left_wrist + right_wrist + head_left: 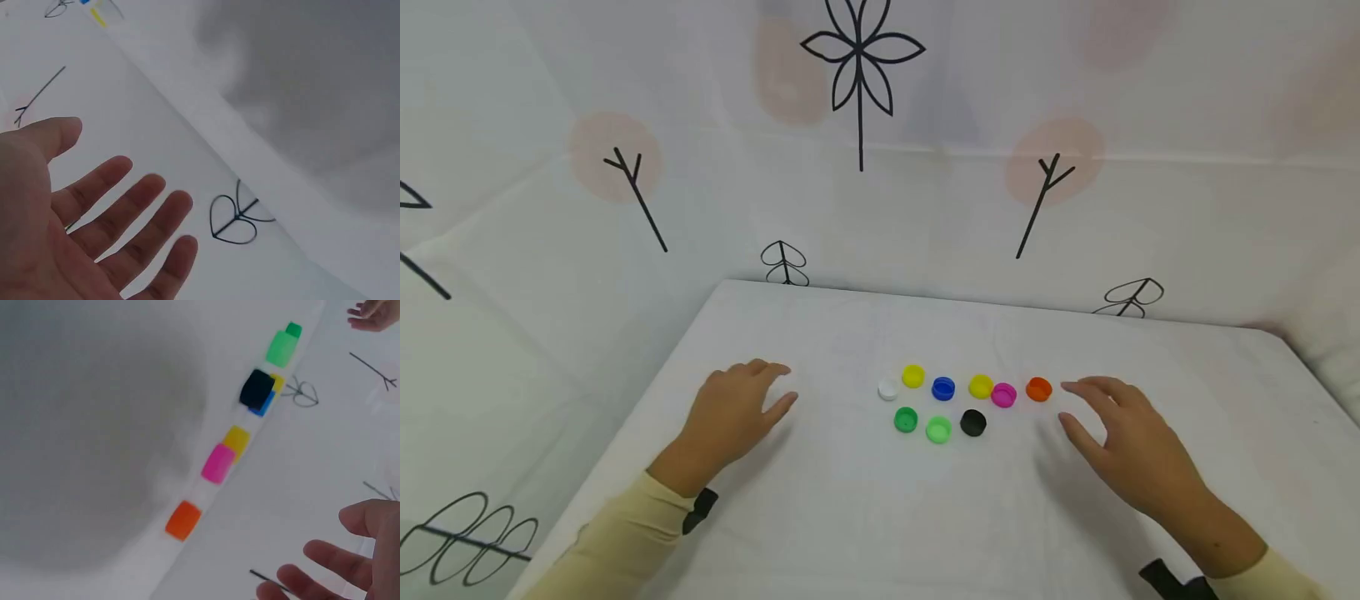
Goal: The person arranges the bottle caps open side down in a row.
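Observation:
Several round plastic bottle caps lie in a loose group on the white table. The back row runs from a white cap (888, 389) through a yellow cap (913, 376), a blue cap (943, 388), another yellow cap (981, 387) and a pink cap (1003, 395) to an orange cap (1039, 389). In front are a dark green cap (906, 419), a light green cap (938, 430) and a black cap (973, 422). My left hand (730, 417), fingers apart, hovers left of the group, holding nothing. Just right of the orange cap, my empty right hand (1135, 442) hangs with relaxed fingers.
A white cloth covers the table (865, 525). Behind it and to the left hangs a pale curtain (940, 217) printed with black leaf and twig drawings. Dark straps (700, 511) show at both wrists.

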`<state>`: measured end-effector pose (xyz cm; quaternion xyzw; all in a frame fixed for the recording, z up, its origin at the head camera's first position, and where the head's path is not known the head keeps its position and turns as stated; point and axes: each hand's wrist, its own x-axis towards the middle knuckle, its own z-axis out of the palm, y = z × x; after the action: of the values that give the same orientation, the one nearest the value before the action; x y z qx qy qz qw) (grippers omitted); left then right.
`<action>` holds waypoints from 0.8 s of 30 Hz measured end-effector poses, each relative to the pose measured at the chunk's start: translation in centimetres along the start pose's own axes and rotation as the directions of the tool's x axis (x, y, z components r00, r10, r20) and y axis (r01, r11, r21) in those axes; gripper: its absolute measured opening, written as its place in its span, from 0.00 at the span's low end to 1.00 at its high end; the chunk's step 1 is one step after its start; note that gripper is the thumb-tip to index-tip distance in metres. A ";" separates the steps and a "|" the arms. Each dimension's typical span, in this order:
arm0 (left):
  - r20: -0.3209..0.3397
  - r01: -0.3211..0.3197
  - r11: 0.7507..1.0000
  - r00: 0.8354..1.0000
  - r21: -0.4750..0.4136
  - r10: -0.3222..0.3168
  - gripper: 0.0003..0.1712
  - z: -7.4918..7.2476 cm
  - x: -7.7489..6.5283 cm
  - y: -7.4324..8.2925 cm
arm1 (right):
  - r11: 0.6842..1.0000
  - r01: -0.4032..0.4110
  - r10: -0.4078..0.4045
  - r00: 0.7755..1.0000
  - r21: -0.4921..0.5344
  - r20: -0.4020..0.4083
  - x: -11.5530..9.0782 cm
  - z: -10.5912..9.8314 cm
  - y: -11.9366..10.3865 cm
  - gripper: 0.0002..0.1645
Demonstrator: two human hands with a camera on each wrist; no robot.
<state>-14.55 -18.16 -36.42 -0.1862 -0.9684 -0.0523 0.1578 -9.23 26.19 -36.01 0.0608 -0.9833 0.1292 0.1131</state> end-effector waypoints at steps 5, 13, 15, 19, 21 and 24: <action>-0.078 -0.078 0.994 0.994 -0.083 0.072 0.11 0.4 0.5 3.5 | 0.995 0.016 -0.016 1.000 0.097 -0.001 0.0 0.3 -3.0 0.16; 0.013 -0.091 0.985 0.996 -0.147 0.094 0.10 1.1 1.4 7.7 | 0.978 0.082 -0.080 0.997 0.190 -0.019 0.5 1.7 -6.1 0.09; 0.031 -0.096 0.982 0.994 -0.160 0.102 0.11 1.3 1.7 8.2 | 0.974 0.085 -0.086 0.996 0.209 -0.005 0.7 2.0 -6.7 0.10; 0.060 -0.113 0.978 0.990 -0.178 0.125 0.12 1.8 2.1 9.0 | 0.965 0.101 -0.105 0.994 0.243 0.004 1.2 3.0 -7.8 0.10; 0.071 -0.121 0.974 0.988 -0.193 0.137 0.13 2.2 2.3 9.3 | 0.959 0.116 -0.122 0.993 0.257 0.005 1.6 3.5 -8.3 0.11; 0.084 -0.130 0.967 0.985 -0.218 0.151 0.14 2.5 2.6 9.7 | 0.950 0.131 -0.141 0.990 0.284 0.014 2.2 4.3 -9.0 0.14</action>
<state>-13.93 -7.90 -37.54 -0.2726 -0.9483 -0.1345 0.0916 -10.88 16.22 -37.37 0.1462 -0.9499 0.2592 0.0954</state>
